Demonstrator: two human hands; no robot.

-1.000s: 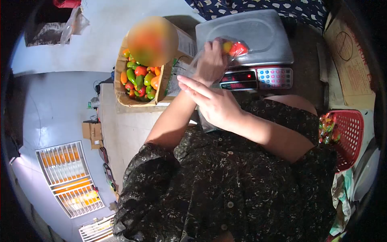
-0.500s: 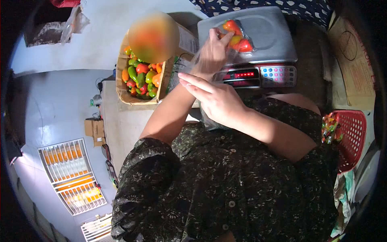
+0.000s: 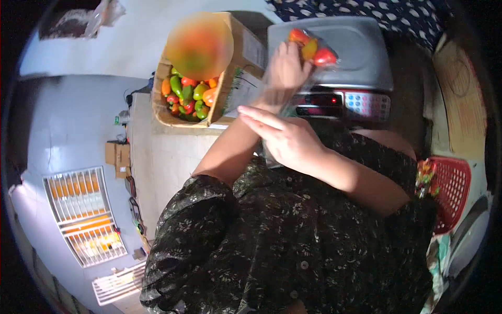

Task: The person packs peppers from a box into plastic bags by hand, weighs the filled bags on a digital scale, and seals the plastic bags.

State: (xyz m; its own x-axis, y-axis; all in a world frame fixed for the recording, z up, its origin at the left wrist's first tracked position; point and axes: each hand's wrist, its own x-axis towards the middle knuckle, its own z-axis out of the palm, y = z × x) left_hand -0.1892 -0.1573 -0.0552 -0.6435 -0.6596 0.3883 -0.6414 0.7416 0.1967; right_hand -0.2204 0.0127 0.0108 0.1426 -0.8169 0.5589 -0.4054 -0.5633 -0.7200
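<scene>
My left hand [image 3: 288, 68] lies inside a clear plastic bag [image 3: 274, 97], at the left edge of the metal scale pan [image 3: 361, 55]. Its thumb and fingers are apart beside a yellow pepper [image 3: 309, 49]. An orange-red pepper [image 3: 298, 35] and a red pepper [image 3: 324, 57] rest in the bag's end on the pan. Across my left wrist is my right hand [image 3: 285, 137], its front fingers straight and its thumb hidden. Bag film shows above and below this hand, which appears closed on it. The scale's display [image 3: 318, 103] shows a red light.
A carton [image 3: 215, 104] of green, red and orange peppers stands left of the scale, partly covered by a blurred patch. At right are a red perforated basket [image 3: 456, 191] with wrapped items and a large cardboard sheet [image 3: 460, 94]. Patterned dark cloth [image 3: 366, 9] lies behind the scale.
My left hand has spread its fingers from the pinch it made at the peppers. Lit red digits on the display have given way to one light. The whole view has shifted slightly.
</scene>
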